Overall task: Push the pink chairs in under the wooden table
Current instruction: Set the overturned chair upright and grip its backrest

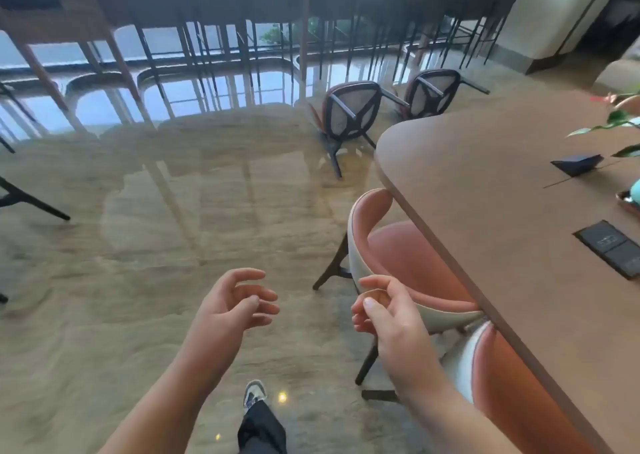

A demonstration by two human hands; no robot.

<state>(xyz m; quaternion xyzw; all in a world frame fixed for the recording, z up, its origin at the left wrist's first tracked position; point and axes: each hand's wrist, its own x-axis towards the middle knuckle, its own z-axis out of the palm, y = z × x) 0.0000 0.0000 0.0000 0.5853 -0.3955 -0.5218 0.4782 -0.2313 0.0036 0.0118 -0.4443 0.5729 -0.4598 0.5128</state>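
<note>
A pink chair (401,245) with a pale curved back stands tucked against the long edge of the wooden table (485,183), its seat partly under the top. A second pink chair (498,377) sits nearer me at the lower right, also partly under the edge. My right hand (384,311) hovers just in front of the first chair's backrest, fingers curled and apart, holding nothing. My left hand (239,301) floats over the floor to the left, open and empty.
Two chairs (349,114) lie tipped over on the glossy stone floor (173,245) beyond the table's rounded end. A row of dark stools stands at a counter along the window. The table carries a plant (620,121), a dark folded object (576,164) and a socket panel (609,247). My shoe (254,394) shows below.
</note>
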